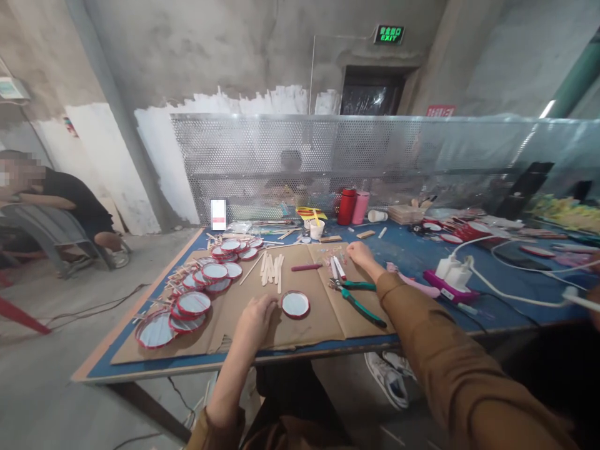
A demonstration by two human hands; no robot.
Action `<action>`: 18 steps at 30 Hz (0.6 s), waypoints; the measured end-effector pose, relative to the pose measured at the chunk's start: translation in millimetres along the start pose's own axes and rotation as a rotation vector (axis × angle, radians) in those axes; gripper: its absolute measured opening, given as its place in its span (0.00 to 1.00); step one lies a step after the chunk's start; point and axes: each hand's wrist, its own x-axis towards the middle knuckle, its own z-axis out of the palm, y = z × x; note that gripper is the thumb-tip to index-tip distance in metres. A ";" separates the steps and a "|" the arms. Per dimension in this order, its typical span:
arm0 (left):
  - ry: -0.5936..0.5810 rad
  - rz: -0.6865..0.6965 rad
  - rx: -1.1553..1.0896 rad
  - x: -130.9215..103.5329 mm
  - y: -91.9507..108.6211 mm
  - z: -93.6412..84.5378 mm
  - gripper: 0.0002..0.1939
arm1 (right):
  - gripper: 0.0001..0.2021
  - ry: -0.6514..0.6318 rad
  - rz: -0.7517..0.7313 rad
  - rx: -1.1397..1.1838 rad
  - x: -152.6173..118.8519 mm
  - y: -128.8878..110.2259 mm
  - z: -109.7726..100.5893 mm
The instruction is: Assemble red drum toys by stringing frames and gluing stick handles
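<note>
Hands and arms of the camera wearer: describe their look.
The right sleeve is brown, creased and covers most of the forearm; the left sleeve, also brown, sits higher, baring most of the forearm. The left hand and right hand are gloveless.

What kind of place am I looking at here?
Probably a small assembly workshop: overlapping red-rimmed discs and green-handled pliers lie on a cardboard-covered part of the blue worktable, and a lit exit sign shows above.
</note>
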 end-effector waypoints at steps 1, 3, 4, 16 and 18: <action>-0.006 -0.011 0.008 1.4 -0.6 0.6 0.16 | 0.11 -0.018 0.003 -0.012 4.0 -1.3 1.8; -0.004 -0.039 0.010 4.3 -2.1 0.8 0.16 | 0.10 -0.054 0.003 -0.029 10.7 -4.2 3.2; -0.001 -0.059 0.001 6.0 -2.6 0.4 0.16 | 0.09 -0.073 0.000 -0.035 13.2 -5.6 3.1; 0.241 -0.152 -0.180 23.9 12.7 14.4 0.08 | 0.10 0.015 -0.070 0.030 -11.0 -38.8 -22.6; 0.284 -0.044 -0.258 23.2 8.0 18.7 0.06 | 0.10 0.000 -0.152 0.108 -33.5 -57.8 -26.4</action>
